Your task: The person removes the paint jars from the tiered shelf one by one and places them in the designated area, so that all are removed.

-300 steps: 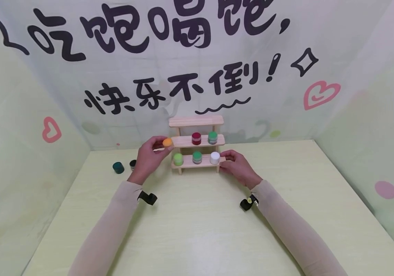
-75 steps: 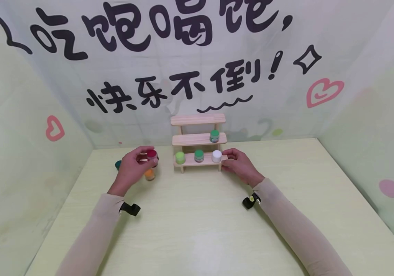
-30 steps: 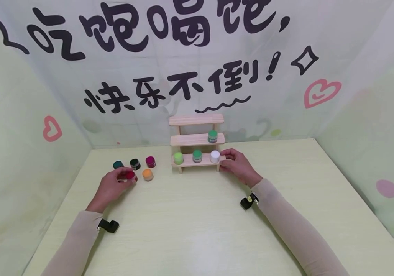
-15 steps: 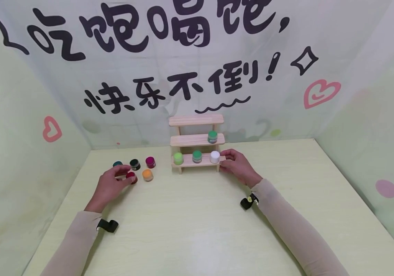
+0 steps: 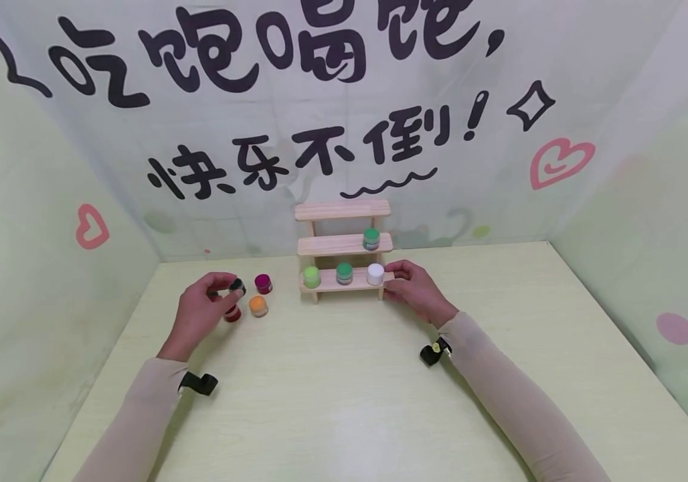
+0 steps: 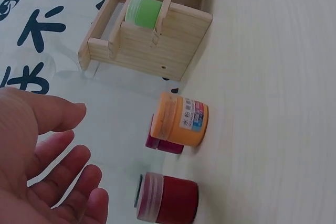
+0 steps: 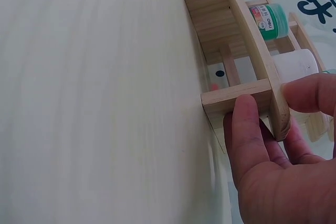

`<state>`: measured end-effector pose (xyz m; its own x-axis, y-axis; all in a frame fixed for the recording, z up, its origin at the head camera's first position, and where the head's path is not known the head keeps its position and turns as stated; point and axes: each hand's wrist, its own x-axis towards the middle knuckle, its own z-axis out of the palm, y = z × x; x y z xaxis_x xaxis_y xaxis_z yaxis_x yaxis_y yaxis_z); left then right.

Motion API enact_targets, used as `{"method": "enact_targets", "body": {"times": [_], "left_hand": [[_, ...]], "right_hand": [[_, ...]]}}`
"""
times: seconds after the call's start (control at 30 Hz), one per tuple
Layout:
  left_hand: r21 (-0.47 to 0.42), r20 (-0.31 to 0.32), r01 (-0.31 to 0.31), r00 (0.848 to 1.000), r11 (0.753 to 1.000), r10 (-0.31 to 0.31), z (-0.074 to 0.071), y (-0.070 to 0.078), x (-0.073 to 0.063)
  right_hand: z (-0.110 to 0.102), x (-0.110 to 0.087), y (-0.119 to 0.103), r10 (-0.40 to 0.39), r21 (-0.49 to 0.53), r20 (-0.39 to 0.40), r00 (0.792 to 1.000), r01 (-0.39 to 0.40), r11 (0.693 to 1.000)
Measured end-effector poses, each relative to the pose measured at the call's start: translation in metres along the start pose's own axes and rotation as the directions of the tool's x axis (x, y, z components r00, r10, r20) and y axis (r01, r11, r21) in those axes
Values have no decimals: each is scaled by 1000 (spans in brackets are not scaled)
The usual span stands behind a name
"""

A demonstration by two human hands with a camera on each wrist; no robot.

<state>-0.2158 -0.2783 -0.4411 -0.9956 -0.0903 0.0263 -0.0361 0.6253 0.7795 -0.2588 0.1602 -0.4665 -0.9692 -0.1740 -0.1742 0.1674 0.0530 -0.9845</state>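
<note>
In the head view my left hand (image 5: pixel 202 308) hovers over the jars on the table's left, overlapping the dark green paint jar (image 5: pixel 237 286). In the left wrist view that hand (image 6: pixel 52 166) holds nothing, its thumb and fingers apart. A dark red paint jar (image 6: pixel 178 199) stands just below it, with an orange paint jar (image 6: pixel 181 120) alongside and a magenta paint jar (image 5: pixel 263 284) behind. The teal jar is hidden by the hand. My right hand (image 7: pixel 283 166) grips the right end of the wooden tiered rack's lowest shelf (image 7: pixel 254 40), thumb on top and fingers at the leg.
A light green jar (image 5: pixel 311 277), a green jar (image 5: pixel 344 274) and a white jar (image 5: pixel 375 274) line the lowest shelf. Another green jar (image 5: pixel 371 239) sits on the middle shelf (image 5: pixel 332 245). The rack stands close to the printed back cloth (image 5: pixel 488 207).
The orange and dark red jars have gone from the middle shelf to the table. My left hand has let go of the dark red jar and risen slightly. My right hand stays on the rack.
</note>
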Motion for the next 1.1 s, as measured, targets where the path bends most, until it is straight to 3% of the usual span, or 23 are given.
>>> {"method": "enact_targets", "body": {"times": [0.3, 0.5, 0.7, 0.9, 1.1], "left_hand": [[-89, 12, -41, 999, 995, 43, 13, 33, 9], [-132, 7, -111, 994, 985, 113, 28, 57, 22], [-180, 12, -130, 991, 975, 134, 46, 81, 27], [-199, 0, -218, 975, 955, 223, 64, 105, 36], [-233, 26, -253, 964, 939, 266, 82, 124, 42]], "right_hand": [[-1, -1, 1, -6, -8, 2, 1000, 6, 1000], [-4, 0, 3, -9, -15, -2, 1000, 9, 1000], [-2, 1, 4, -8, -25, 5, 1000, 8, 1000], [-1, 0, 2, 0, -21, -5, 1000, 0, 1000], [0, 0, 2, 3, -23, 0, 1000, -3, 1000]]}}
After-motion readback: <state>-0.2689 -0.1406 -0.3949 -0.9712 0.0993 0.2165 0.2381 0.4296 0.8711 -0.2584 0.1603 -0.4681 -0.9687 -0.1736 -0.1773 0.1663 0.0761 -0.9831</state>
